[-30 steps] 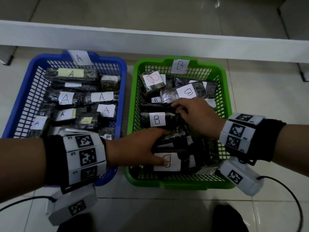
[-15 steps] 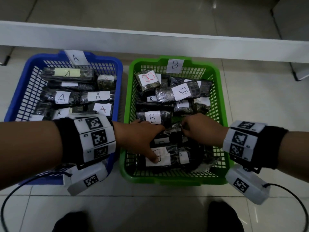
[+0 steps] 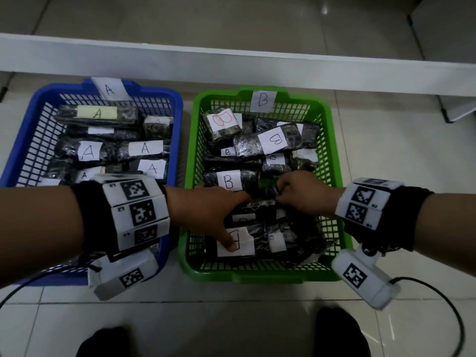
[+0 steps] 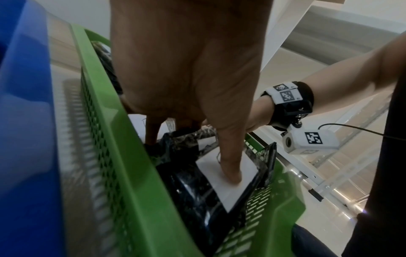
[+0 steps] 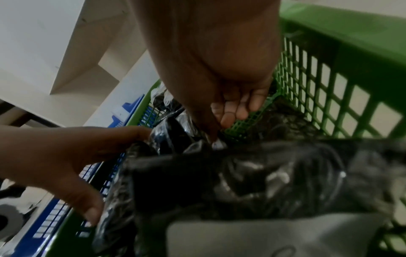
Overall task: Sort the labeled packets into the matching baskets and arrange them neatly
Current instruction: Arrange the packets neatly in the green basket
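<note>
Head view: both forearms reach in from the lower corners of the frame over the green basket [image 3: 260, 274], which stands right of centre on the tiled floor, just beside the blue basket [image 3: 20, 140] at the left. The left hand [image 3: 206, 212] lies palm down, its thumb stretched straight onto the white label of the near packet [image 3: 235, 244] at the basket's lower edge, its fingers reaching toward the middle packet [image 3: 257, 210]. The right hand [image 3: 304, 194] is knuckles up, fingers curled down onto the dark wrap at the basket's centre. Packets marked B fill the green basket; packets marked A fill the blue one.

Left wrist view: the left hand [image 4: 186, 69] hangs from the top of the frame, thumb pressed flat on the near packet [image 4: 228, 189], fingers [image 4: 151, 132] dipping behind the middle packet's wrap; whether they clamp it cannot be told.

Right wrist view: the right hand [image 5: 219, 69] comes down at upper centre, thumb and forefinger pinched together on a fold of the middle packet [image 5: 252, 173], the other fingers [image 5: 241, 109] curled loosely
</note>
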The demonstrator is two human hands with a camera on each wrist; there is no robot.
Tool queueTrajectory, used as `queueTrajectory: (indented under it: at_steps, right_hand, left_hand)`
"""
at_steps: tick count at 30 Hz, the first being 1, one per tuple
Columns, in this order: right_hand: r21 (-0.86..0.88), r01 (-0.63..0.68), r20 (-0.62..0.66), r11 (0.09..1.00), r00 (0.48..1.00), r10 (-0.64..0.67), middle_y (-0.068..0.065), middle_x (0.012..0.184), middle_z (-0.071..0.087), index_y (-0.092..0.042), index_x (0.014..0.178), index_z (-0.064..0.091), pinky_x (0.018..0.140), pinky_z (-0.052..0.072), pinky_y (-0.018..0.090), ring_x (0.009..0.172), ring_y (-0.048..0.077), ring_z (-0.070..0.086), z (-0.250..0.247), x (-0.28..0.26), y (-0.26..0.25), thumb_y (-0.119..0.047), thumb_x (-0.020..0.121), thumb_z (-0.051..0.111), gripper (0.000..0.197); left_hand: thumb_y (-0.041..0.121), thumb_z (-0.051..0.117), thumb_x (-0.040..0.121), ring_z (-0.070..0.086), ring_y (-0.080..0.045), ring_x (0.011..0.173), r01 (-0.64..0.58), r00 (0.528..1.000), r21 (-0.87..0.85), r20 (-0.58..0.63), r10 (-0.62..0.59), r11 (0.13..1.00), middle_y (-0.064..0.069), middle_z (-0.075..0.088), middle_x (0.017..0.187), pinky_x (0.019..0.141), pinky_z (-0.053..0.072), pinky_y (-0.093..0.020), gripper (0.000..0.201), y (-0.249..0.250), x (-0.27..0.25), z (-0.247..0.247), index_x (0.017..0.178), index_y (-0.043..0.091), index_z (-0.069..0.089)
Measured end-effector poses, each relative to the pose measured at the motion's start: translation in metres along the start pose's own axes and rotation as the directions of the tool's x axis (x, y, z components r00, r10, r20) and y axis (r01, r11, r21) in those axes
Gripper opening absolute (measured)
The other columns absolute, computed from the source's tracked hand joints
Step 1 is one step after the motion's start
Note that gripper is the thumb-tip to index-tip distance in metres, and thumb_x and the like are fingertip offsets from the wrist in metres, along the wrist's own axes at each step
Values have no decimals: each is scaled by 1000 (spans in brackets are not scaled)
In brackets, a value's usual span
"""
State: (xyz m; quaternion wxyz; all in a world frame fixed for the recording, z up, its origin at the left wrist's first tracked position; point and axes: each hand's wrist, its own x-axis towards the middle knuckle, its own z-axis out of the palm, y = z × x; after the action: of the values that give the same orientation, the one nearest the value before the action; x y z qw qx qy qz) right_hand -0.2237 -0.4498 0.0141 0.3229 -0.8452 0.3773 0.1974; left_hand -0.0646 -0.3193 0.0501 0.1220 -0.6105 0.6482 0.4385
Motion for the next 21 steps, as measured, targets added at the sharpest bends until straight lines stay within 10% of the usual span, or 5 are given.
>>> queueTrajectory:
  at_steps: [6, 14, 21]
  right_hand:
    - [305, 61, -157, 950, 987, -13, 8, 76, 57, -4, 93, 54, 48, 35, 23, 54, 15, 47, -6, -6, -1, -16, 85, 61, 16]
    - [218, 345, -452, 913, 865, -219, -1, 77, 59, -15, 93, 52, 62, 42, 17, 68, 12, 54, -9, -12, -2, -9, 84, 60, 13]
    - [90, 371, -404, 924, 862, -306, -5, 92, 60, -13, 116, 58, 73, 46, 26, 82, 13, 57, -7, -13, 5, -14, 89, 60, 28]
  left_hand:
    - [58, 71, 71, 44, -12, 127, 29, 999, 21, 37, -29, 999, 10, 44, 142, 107, 26, -36, 92, -1, 6, -2, 143, 32, 21]
    - [44, 72, 78, 50, -8, 105, -13, 1000, -101, -2, 13, 995, 7, 52, 129, 83, 39, -18, 66, -11, 6, 2, 132, 24, 39]
    - [31, 63, 89, 56, -12, 93, -49, 992, -118, -120, 35, 992, 1, 62, 111, 64, 39, -15, 33, -18, 22, -11, 119, 19, 57]
